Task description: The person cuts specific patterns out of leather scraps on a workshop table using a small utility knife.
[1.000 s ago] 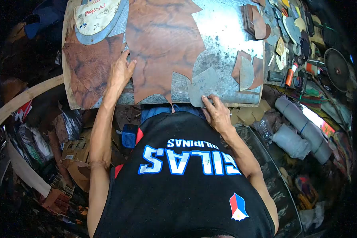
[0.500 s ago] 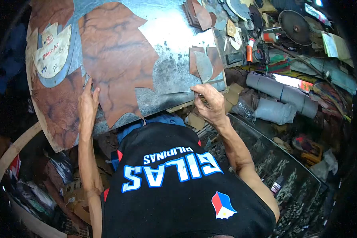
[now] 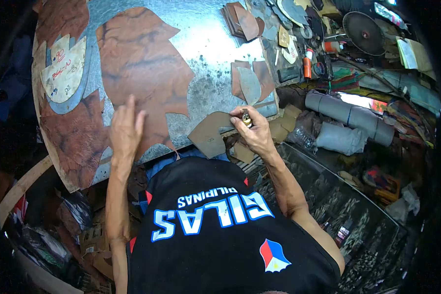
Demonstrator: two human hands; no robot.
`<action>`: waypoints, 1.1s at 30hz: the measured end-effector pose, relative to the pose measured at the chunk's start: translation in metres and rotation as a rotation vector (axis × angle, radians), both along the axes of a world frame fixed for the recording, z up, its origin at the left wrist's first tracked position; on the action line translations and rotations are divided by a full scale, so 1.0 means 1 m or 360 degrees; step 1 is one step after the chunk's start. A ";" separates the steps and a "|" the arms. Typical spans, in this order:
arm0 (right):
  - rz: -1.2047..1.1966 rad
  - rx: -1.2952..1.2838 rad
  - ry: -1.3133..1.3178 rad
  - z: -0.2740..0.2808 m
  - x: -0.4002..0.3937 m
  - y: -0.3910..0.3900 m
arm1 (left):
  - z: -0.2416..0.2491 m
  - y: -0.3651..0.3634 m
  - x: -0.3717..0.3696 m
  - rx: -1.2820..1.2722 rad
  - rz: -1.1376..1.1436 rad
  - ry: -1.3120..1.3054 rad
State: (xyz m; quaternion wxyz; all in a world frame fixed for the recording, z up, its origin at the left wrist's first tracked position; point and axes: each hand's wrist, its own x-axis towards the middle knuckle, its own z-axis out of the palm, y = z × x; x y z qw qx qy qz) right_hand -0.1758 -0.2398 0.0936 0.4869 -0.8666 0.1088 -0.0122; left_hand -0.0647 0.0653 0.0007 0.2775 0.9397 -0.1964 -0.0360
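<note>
A large sheet of brown marbled leather (image 3: pixel 147 63) with a cut, notched outline lies on the metal-topped table (image 3: pixel 206 95). Over its lower left part, my left hand (image 3: pixel 125 132) is open with fingers stretched forward. My right hand (image 3: pixel 255 130) is closed, thumb and forefinger pinching the corner of a grey-brown pattern piece (image 3: pixel 208 134). That piece hangs over the table's near edge, its flat face up. Tucked in the same hand is a small brass-coloured tool (image 3: pixel 247 119), mostly hidden by the fingers.
A pale template (image 3: pixel 63 71) with red writing lies left, beside more brown leather (image 3: pixel 76 137). Cut pieces sit at right under a grey template (image 3: pixel 250 84), with a leather stack (image 3: pixel 242 22) beyond. An orange bottle (image 3: pixel 307 66), a fan (image 3: pixel 363 33) and grey rolls (image 3: pixel 348 115) stand farther right.
The pattern piece has come into view in my right hand, which shifted slightly toward me. My left hand moved right, from the leather's left edge onto the sheet, with fingers stretched out.
</note>
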 end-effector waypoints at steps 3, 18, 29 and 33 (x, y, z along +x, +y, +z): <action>-0.0131 0.0208 0.0261 0.008 0.006 0.000 | -0.009 -0.025 -0.006 -0.0087 -0.0338 -0.0139; -0.0032 -0.0131 0.0215 -0.095 0.145 -0.001 | -0.016 -0.020 -0.001 -0.0252 -0.0213 -0.0051; 0.0269 -0.0491 0.0409 -0.104 0.125 -0.010 | -0.035 -0.038 0.009 0.0035 -0.0382 0.0015; 0.0349 -0.0486 0.0266 -0.104 0.126 -0.012 | -0.035 -0.037 0.010 0.0029 -0.0381 0.0002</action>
